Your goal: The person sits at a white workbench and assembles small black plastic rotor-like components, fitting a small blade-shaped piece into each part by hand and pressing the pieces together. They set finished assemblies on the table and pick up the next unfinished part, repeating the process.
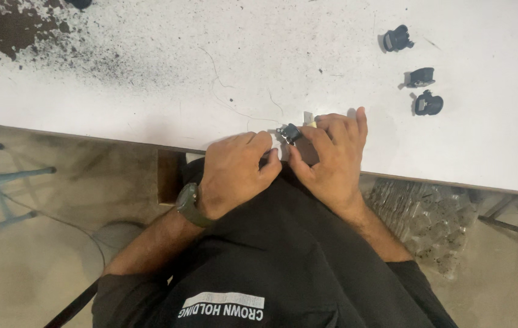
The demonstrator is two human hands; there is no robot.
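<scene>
At the near edge of the white surface (pixel 149 91), both hands meet, knuckles up. The left hand (pixel 235 173) and right hand (pixel 329 155) pinch one small black part (pixel 289 132) between closed fingertips. Three similar black parts (pixel 420 78) lie well apart, far right.

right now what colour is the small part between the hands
Black, with a bit of shiny metal: the small part sits between the left hand and right hand. Head view.

Three loose black plastic parts (pixel 417 76) on white table (pixel 149 91), wristwatch (pixel 188 203).
</scene>
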